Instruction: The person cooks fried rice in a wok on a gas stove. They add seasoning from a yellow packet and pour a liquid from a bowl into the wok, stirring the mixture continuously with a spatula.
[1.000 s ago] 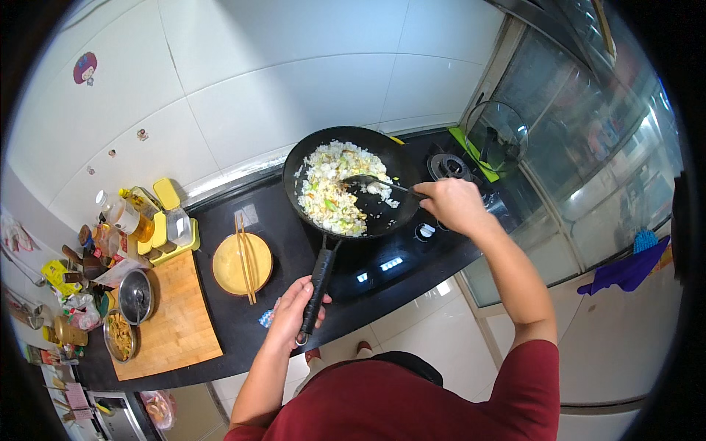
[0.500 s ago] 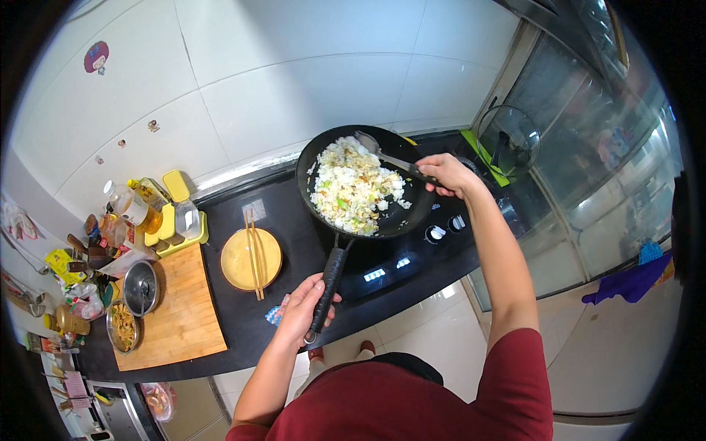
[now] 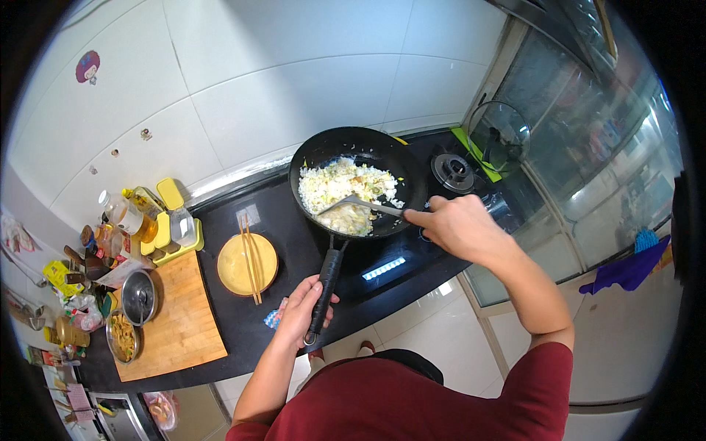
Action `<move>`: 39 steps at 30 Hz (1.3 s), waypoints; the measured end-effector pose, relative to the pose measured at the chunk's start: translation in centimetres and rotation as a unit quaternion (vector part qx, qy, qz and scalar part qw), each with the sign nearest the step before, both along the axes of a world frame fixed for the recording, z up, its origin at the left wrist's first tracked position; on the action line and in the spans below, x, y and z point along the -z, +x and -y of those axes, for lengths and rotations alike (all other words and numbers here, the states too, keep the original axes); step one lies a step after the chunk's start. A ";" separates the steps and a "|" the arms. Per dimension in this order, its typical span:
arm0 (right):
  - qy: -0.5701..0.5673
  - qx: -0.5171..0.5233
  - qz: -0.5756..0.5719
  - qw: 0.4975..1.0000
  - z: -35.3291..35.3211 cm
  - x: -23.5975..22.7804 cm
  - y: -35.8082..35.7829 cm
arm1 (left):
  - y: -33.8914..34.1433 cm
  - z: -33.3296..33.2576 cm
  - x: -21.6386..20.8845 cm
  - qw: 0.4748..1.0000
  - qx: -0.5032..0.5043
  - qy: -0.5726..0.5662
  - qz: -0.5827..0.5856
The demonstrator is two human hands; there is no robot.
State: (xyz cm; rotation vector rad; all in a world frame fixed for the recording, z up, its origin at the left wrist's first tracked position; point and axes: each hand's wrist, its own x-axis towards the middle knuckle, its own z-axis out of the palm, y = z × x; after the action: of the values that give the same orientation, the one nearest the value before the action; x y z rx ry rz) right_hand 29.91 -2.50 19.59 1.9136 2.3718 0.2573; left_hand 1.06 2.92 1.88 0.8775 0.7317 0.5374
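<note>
The left hand [image 3: 309, 303] has its grip wrapped round the handle [image 3: 326, 283] of the wok [image 3: 397, 158], I'd say to steady it, while the right hand's [image 3: 465, 228] grip holds the spatula [image 3: 379, 208] in the vegetable-flecked fried rice [image 3: 346, 182] inside.

Honestly can't read a single word or number here. The oil bottle [image 3: 132, 220] on the left has a pale label, and the yellow packet [image 3: 61, 277] nearer and further left looks printed, but it's all too small and blurry.
</note>
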 end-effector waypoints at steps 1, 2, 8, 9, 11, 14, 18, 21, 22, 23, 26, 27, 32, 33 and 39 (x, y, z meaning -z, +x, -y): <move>-0.016 0.036 0.007 0.999 0.6 -1.5 -0.4 | -0.1 0.0 0.1 1.000 -0.002 -0.001 -0.002; -0.015 0.046 0.000 0.999 1.5 -2.9 -0.5 | -0.1 0.0 0.0 1.000 -0.003 -0.001 -0.003; -0.086 0.055 -0.024 0.994 2.3 -4.2 -1.3 | -0.3 0.2 -0.1 1.000 -0.013 -0.007 0.004; -0.087 0.052 -0.020 0.995 1.9 -3.1 -1.5 | -0.1 0.2 -0.1 1.000 -0.007 -0.003 0.003; -0.067 0.083 -0.001 0.994 0.0 -0.3 -1.2 | 0.1 0.1 0.0 1.000 0.003 0.005 -0.001; 0.010 0.100 0.025 0.995 -2.3 2.8 0.4 | 0.0 0.1 0.2 1.000 0.004 0.012 -0.001; 0.036 0.107 0.049 0.992 -2.2 0.3 3.1 | -0.2 0.2 0.1 1.000 -0.012 0.005 0.002; 0.057 0.083 0.066 0.993 -1.0 -2.1 5.1 | -0.2 0.3 0.1 1.000 -0.021 0.002 0.005; 0.057 0.091 0.077 0.991 -1.1 -2.3 5.5 | -0.2 0.3 0.2 1.000 -0.023 0.000 0.006; 0.053 0.106 0.064 0.991 -1.1 -2.2 5.8 | -0.2 0.3 0.2 1.000 -0.021 0.000 0.008; 0.035 0.163 -0.002 0.986 -1.7 -0.2 7.0 | -0.1 0.3 0.1 1.000 -0.019 0.009 0.006; 0.013 0.190 -0.031 0.981 -1.9 0.6 7.4 | -0.1 0.3 0.0 1.000 -0.020 0.009 0.004; -0.058 0.202 -0.142 0.967 -2.7 2.6 7.1 | 0.1 0.3 -0.5 1.000 -0.024 0.002 -0.004; -0.055 0.208 -0.152 0.965 -2.7 2.5 7.0 | 0.1 0.3 -0.5 1.000 -0.024 0.004 -0.003; -0.059 0.285 -0.268 0.918 -2.1 -0.1 8.8 | -0.1 0.4 -0.3 0.999 -0.033 0.007 0.000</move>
State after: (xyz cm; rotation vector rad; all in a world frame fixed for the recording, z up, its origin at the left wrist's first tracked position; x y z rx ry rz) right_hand 38.68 -0.43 19.64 2.7535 1.8572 -0.5008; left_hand 1.00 2.50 2.14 0.8688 0.7601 0.6015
